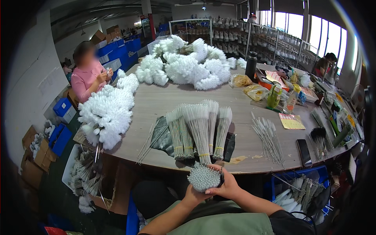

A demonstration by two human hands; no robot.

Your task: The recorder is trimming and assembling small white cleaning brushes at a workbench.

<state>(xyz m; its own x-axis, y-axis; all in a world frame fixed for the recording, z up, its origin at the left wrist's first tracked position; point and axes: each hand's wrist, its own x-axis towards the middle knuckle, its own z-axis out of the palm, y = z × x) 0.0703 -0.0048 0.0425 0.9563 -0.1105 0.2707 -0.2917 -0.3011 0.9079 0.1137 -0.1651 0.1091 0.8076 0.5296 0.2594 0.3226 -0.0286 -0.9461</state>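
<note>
Both my hands are wrapped round a thick bundle of thin wire-stemmed brushes (203, 177), its round, dotted end facing up toward me just off the table's near edge. My left hand (194, 197) supports it from below on the left, fingers mostly hidden behind it. On the right side, my right hand (226, 185) grips it, the thumb across the front. Right beyond my hands, several banded bundles of white-tipped wire brushes (197, 127) lie on a dark sheet (163, 137). Loose brushes (268, 137) lie to their right, and a few thin stems (147, 144) to their left.
Large heaps of white bristled brushes (188, 64) cover the table's far side and left edge (107, 113). A black flask (251, 64), bottles (275, 96) and a phone (303, 152) stand or lie rightward. Bins (325, 174) flank me. A person (88, 72) works at left.
</note>
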